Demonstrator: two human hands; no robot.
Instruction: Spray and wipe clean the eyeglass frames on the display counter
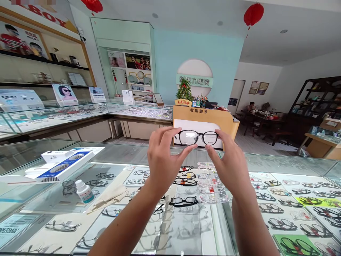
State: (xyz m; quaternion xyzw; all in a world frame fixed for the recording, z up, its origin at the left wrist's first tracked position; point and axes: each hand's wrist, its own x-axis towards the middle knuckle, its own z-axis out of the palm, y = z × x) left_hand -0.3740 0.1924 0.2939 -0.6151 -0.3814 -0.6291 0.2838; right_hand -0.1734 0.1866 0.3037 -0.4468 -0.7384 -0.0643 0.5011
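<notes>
A pair of black-rimmed eyeglasses [197, 138] is held up in front of me, above the glass counter [149, 158]. My left hand [166, 153] pinches its left side, thumb below the rim and fingers at the top corner. On the other side, my right hand [227, 156] grips the right top corner, with the thumb under the lens. Printed lettering shows on the right lens. Below the hands, another pair of black glasses [183, 201] rests on the counter, with several more frames behind it. The folded temples are mostly hidden behind the rims.
To the left stand a small white bottle [84, 192], a beige cloth [112, 199] and an opened blue-and-white box [64, 165]. Rows of glasses [282, 224] fill the case at right. A wooden cashier desk [226, 122] stands beyond the counter. A person [250, 106] sits far back.
</notes>
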